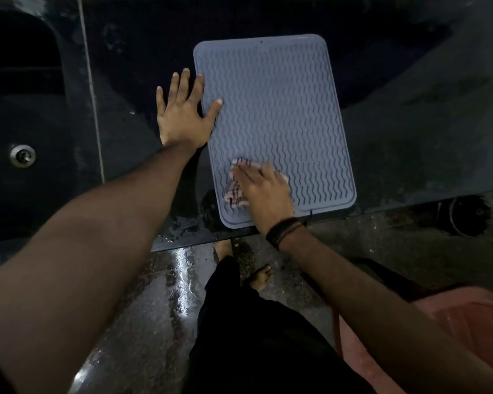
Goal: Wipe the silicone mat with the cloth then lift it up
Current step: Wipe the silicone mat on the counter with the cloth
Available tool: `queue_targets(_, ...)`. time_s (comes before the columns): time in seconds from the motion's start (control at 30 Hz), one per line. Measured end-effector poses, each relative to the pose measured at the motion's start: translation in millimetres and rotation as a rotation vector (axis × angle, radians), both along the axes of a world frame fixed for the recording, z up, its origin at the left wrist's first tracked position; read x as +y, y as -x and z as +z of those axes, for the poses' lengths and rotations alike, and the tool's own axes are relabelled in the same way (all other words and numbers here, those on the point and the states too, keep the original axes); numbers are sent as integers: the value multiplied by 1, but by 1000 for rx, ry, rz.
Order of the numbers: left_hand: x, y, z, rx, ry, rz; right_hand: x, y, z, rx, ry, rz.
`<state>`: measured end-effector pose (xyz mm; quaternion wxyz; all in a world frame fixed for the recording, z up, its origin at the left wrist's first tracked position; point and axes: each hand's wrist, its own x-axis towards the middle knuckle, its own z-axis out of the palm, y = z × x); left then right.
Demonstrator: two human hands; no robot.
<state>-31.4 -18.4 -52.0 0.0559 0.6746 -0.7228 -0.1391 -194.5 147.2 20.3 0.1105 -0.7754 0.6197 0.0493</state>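
A grey-blue silicone mat [276, 109] with wavy ridges lies flat on the dark counter, its near edge close to the counter's front edge. My left hand [182, 115] lies flat with spread fingers at the mat's left edge; the thumb and index finger rest on the mat, the other fingers on the counter. My right hand [264, 191] presses with straight fingers on a pale cloth with dark red stripes [235, 191] at the mat's near left part. Most of the cloth is hidden under the hand.
A dark sink with a metal drain [22, 155] is at the left. The dark counter [410, 137] ends at a front edge just below the mat. Beneath it are a wet floor [165, 294], my bare feet and a pink object [473, 336] at the lower right.
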Motion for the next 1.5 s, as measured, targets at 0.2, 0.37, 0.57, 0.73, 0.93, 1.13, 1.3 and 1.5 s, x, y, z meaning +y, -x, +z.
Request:
queue_targets(0.2, 1, 0, 2, 11, 5, 1, 68, 24, 13, -54, 5, 57)
queue_targets(0.37, 1, 0, 2, 32, 22, 1, 37, 34, 33, -126, -75, 32)
queue_targets(0.57, -1, 2, 1, 19, 49, 25, -91, -3, 10, -122, 29, -63)
queue_targets(0.73, 0, 4, 0, 22, 58, 34, -80, -8, -16, -1, -6, 14)
queue_targets(0.93, 0, 5, 4, 22, 35, 39, 0, 12, 3, -79, 8, 43)
queue_targets(1.13, -1, 3, 0, 49, 29, 30, -11, 16, 25, -88, -174, 38)
queue_targets(1.3, -2, 2, 0, 42, 20, 25, -108, -4, 23, -113, 31, -93)
queue_targets(1.5, -4, 2, -4, 34, 25, 33, -126, -24, -8, 1, -41, -49)
